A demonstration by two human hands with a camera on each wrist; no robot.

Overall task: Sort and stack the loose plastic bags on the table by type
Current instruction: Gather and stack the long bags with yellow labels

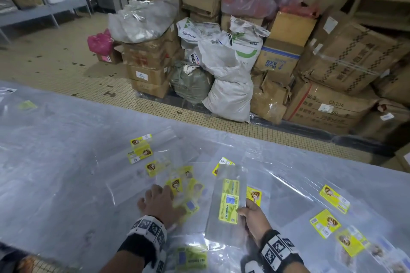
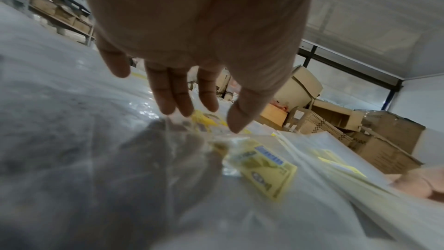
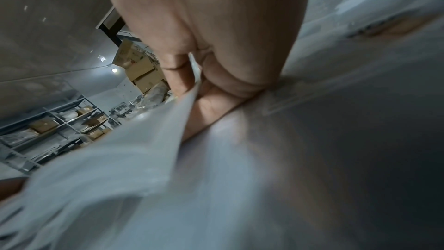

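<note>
My left hand [image 1: 158, 203]: fingers straight and spread, flat on a loose heap of bags [image 1: 185, 186]. My right hand [image 1: 253, 219]: thumb and fingers pinching one stack [image 1: 227, 200] of clear bags, top label green, raised off the table [image 1: 55, 162]. Right of it: four tiger-label bags [image 1: 334, 198]. Far side: three more [image 1: 140, 149].

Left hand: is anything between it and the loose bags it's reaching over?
Nothing visible. The left hand, fingers spread, is right over the loose bags, with only air between in the left wrist view. The right hand holds its own stack off to the side, clear of that path.
</note>
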